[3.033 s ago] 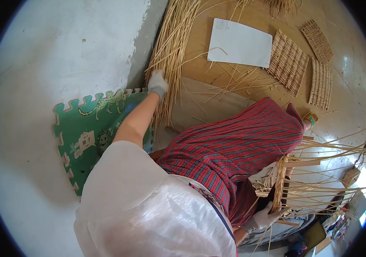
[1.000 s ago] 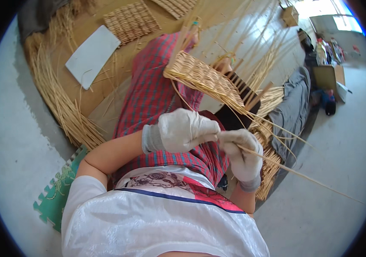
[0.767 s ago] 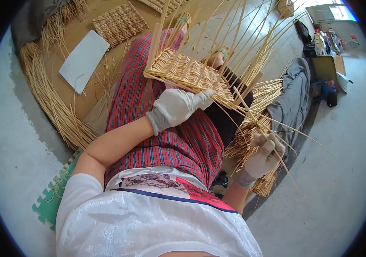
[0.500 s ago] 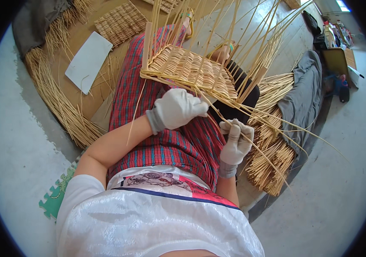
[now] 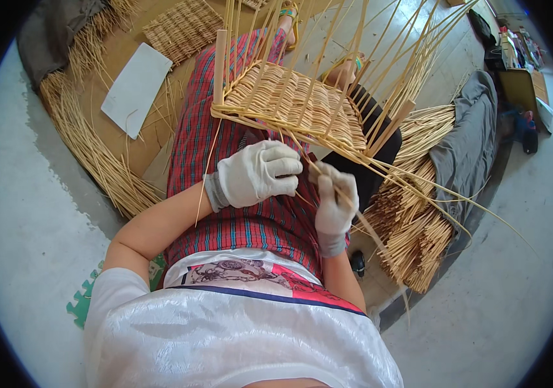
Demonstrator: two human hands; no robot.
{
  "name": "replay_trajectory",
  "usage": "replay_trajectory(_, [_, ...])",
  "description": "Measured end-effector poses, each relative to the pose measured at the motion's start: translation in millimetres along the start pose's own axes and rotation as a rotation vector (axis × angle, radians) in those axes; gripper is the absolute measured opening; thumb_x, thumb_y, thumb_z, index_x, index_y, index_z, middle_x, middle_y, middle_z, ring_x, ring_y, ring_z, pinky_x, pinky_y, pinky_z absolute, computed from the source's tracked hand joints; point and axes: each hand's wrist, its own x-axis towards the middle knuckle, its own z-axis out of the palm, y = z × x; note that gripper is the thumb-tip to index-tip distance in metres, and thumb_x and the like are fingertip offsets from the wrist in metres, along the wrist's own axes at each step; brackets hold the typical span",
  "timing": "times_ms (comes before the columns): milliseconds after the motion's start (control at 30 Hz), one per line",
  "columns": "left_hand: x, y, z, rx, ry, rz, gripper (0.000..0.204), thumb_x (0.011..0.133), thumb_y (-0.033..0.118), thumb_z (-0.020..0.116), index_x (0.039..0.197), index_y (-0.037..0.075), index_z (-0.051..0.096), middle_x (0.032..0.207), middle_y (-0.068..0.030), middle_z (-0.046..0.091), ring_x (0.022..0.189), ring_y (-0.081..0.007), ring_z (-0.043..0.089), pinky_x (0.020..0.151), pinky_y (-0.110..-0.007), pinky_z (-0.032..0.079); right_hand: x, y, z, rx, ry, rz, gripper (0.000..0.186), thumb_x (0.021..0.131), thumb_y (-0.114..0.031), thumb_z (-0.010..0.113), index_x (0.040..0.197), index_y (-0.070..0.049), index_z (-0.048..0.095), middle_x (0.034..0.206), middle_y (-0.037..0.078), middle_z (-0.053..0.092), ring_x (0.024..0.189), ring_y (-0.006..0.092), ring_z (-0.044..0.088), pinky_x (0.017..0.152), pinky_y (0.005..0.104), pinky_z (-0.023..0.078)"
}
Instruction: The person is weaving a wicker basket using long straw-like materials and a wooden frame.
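A half-woven wicker basket [image 5: 296, 107] rests tilted across my knees, its flat base woven close and several bare rods standing up from the rim. Below its near edge, my left hand [image 5: 260, 173], in a white knit glove, has curled fingers; a thin strand comes out from them. Close beside it on the right is my right hand [image 5: 336, 204], gloved too and slightly blurred, pinching a long wicker strand [image 5: 372, 231]. That strand runs from the basket's near rim down to the lower right. Just where the left fingertips press is hidden.
Bundles of wicker rods [image 5: 418, 226] lie at right, partly under a grey cloth [image 5: 464, 145]. More rods [image 5: 92, 152] lie at left, near a white board [image 5: 136, 90] and a woven panel [image 5: 182, 32]. Long loose strands stick out right from the basket's corner.
My right hand has moved left and slightly up, close to my left hand, carrying the strand. My left hand has shifted a little left and down, away from the rim.
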Motion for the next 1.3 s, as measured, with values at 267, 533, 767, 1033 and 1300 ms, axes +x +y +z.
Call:
replay_trajectory(267, [45, -6, 7, 0.154, -0.13, -0.362, 0.049, 0.089, 0.01, 0.058, 0.139, 0.015, 0.06, 0.116, -0.0095, 0.065, 0.103, -0.0297, 0.069, 0.082, -0.038, 0.058, 39, -17, -12, 0.241, -0.022, 0.358, 0.029, 0.108, -0.024, 0.057, 0.119, 0.003, 0.058, 0.107, 0.018, 0.071, 0.091, 0.024, 0.073, 0.081, 0.0351, 0.062])
replay_trajectory(533, [59, -11, 19, 0.41, -0.187, -0.302, 0.045, 0.088, 0.016, 0.057, 0.133, 0.012, 0.063, 0.092, -0.0043, 0.061, 0.086, -0.0223, 0.065, 0.072, -0.035, 0.053, 59, -85, -104, -0.538, 0.368, -0.129, 0.059, 0.107, -0.024, 0.057, 0.16, -0.01, 0.034, 0.087, 0.002, 0.061, 0.068, 0.0072, 0.052, 0.059, 0.0239, 0.046])
replay_trajectory(767, [61, -14, 22, 0.443, -0.157, -0.294, 0.048, 0.091, 0.014, 0.055, 0.138, 0.019, 0.061, 0.091, -0.003, 0.06, 0.086, -0.0223, 0.065, 0.071, -0.036, 0.053, 74, -87, -123, -1.018, 0.482, 0.161, 0.075, 0.099, -0.033, 0.071, 0.16, -0.013, 0.034, 0.088, 0.007, 0.069, 0.077, 0.016, 0.064, 0.068, 0.0323, 0.051])
replay_trajectory(1033, [63, -17, 21, 0.375, -0.201, -0.377, 0.047, 0.092, 0.015, 0.055, 0.139, 0.023, 0.062, 0.093, -0.0033, 0.061, 0.082, -0.0236, 0.066, 0.067, -0.037, 0.054, 100, -97, -23, -0.236, 0.271, -0.814, 0.065, 0.099, -0.001, 0.06, 0.157, -0.016, 0.037, 0.102, 0.015, 0.071, 0.073, 0.0116, 0.059, 0.068, 0.0261, 0.051])
replay_trajectory(1300, [56, 10, 47, -0.23, 0.072, -0.651, 0.048, 0.09, 0.011, 0.064, 0.137, 0.011, 0.06, 0.101, -0.0096, 0.06, 0.084, -0.0298, 0.065, 0.07, -0.044, 0.055, 197, -104, 66, -0.871, -0.144, -0.162, 0.032, 0.104, -0.022, 0.053, 0.128, -0.003, 0.064, 0.075, 0.006, 0.068, 0.072, 0.0121, 0.062, 0.071, 0.0279, 0.052])
